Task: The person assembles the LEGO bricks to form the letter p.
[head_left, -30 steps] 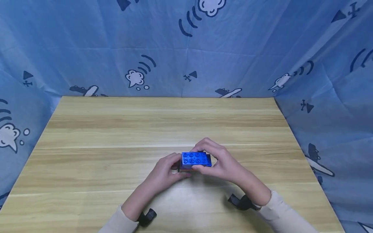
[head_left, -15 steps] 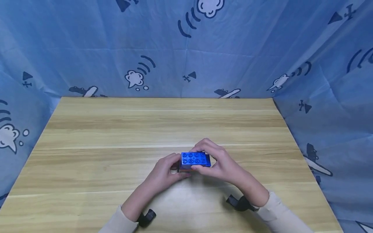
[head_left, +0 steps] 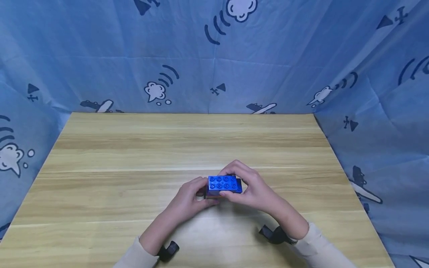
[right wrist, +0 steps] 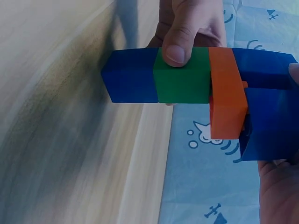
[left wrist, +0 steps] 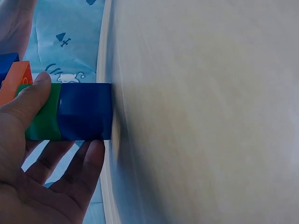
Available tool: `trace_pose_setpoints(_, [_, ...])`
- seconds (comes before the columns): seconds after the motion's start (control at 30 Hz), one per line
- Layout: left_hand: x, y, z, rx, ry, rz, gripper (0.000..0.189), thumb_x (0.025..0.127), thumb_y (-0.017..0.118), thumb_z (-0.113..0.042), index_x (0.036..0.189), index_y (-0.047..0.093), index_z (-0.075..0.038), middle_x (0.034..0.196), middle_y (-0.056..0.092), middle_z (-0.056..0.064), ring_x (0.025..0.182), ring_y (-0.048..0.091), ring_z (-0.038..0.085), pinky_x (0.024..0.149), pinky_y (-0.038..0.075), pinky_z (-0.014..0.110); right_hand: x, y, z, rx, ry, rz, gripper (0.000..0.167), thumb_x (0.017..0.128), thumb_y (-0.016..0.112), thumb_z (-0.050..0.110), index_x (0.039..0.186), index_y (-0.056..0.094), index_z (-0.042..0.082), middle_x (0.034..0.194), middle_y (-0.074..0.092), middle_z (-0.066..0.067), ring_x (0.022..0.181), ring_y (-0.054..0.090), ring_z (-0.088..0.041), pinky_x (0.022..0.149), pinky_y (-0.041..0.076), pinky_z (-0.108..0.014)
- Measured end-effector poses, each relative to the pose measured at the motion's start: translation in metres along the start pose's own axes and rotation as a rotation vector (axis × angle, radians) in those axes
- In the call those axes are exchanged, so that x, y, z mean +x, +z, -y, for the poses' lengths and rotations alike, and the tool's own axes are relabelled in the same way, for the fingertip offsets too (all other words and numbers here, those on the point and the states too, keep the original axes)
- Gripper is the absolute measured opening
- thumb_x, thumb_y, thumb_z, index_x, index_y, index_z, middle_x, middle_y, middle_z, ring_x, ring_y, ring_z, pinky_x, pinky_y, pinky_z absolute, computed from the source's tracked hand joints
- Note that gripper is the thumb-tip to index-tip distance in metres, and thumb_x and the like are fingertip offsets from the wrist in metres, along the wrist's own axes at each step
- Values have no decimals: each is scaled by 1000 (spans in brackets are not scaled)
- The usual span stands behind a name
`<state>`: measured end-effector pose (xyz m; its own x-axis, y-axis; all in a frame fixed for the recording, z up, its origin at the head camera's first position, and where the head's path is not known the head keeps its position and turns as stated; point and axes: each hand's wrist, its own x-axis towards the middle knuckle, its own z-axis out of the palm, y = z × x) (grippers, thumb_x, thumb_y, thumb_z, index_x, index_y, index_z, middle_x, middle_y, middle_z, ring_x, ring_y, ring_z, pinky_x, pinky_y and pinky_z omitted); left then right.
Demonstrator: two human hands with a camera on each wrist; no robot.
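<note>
A stack of toy building bricks stands upright on the wooden table, between both hands. In the right wrist view it shows a blue brick (right wrist: 131, 77) at the base, a green brick (right wrist: 184, 81) on it, then an orange brick (right wrist: 229, 102). Topmost come blue bricks; a studded blue brick (head_left: 222, 183) shows from above in the head view. My left hand (head_left: 191, 195) grips the stack low from the left, its thumb pressed on the green brick and fingers around the far side. My right hand (head_left: 253, 186) pinches the top blue brick between thumb and fingers.
The wooden table (head_left: 134, 149) reaches back to a blue printed cloth (head_left: 187, 48) hanging behind, with more cloth along both sides. A black wrist camera (head_left: 169, 251) sits on the left wrist, another black camera (head_left: 275, 234) on the right.
</note>
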<state>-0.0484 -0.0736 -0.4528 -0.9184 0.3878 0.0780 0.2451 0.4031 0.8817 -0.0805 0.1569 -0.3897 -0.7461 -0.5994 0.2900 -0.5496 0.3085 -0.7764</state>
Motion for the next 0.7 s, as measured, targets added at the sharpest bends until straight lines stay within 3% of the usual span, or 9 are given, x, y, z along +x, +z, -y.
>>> trace_pose_setpoints(0.4, [0, 1, 1, 0, -11, 12, 41, 88, 86, -26, 125, 70, -20, 114, 74, -3, 107, 73, 14, 96, 61, 32, -9, 1, -5, -42, -17, -43, 52, 79, 91, 7, 125, 68, 14, 121, 68, -1, 114, 64, -14, 98, 57, -27])
trace_pose_setpoints(0.7, [0, 0, 1, 9, -31, 22, 42, 88, 85, -25, 127, 69, -21, 115, 74, -3, 108, 73, 14, 97, 61, 34, -27, -3, -16, 2, 7, -77, 56, 80, 88, 1, 130, 66, 11, 127, 67, -4, 120, 62, -10, 104, 54, -22])
